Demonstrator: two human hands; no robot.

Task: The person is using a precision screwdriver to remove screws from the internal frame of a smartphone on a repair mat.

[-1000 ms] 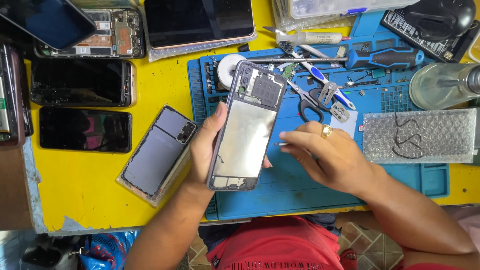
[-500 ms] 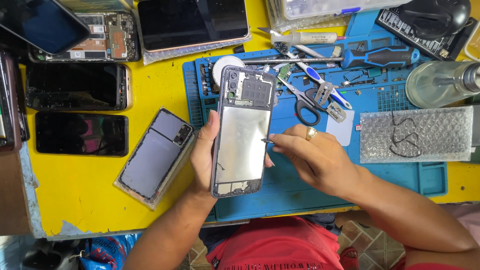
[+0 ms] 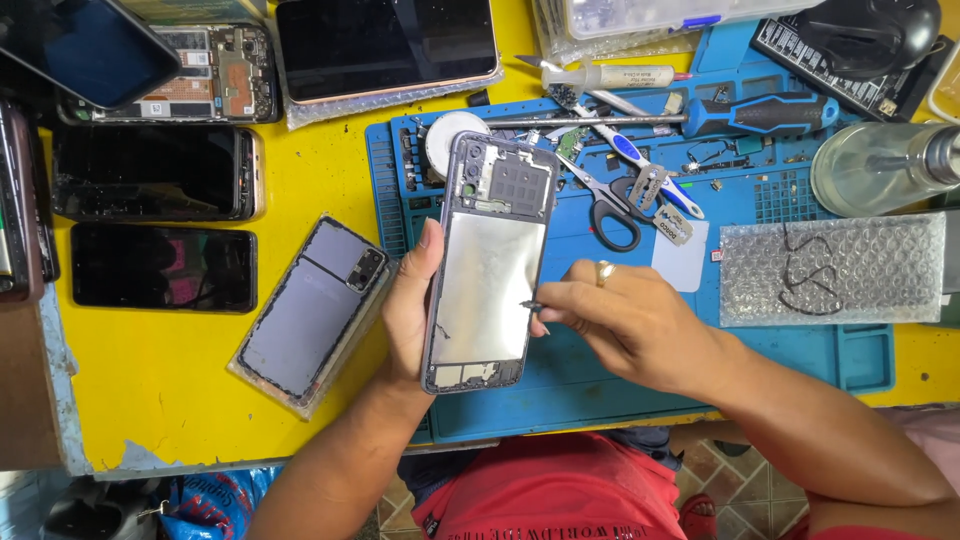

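Note:
My left hand [image 3: 408, 305] grips an opened phone frame [image 3: 487, 262] by its left edge, holding it upright over the blue work mat [image 3: 800, 350]. The frame shows a bare metal plate and a dark camera section at the top. My right hand [image 3: 625, 320], with a ring on one finger, pinches a small dark tool tip [image 3: 530, 305] against the frame's right edge. A grey phone back cover [image 3: 312, 312] lies on the yellow table just left of my left hand.
Scissors [image 3: 610, 205], a blue-handled screwdriver [image 3: 760, 112], a toothbrush [image 3: 640, 165] and a glue tube [image 3: 610, 75] lie on the mat's far side. A glass bottle [image 3: 880, 165] and bubble wrap [image 3: 830, 270] sit right. Several phones [image 3: 150, 170] and a tablet [image 3: 385, 45] lie left and behind.
The view has shifted slightly. My right hand has moved in from the right, bringing the tool tip onto the frame's right edge. My left hand keeps holding the frame.

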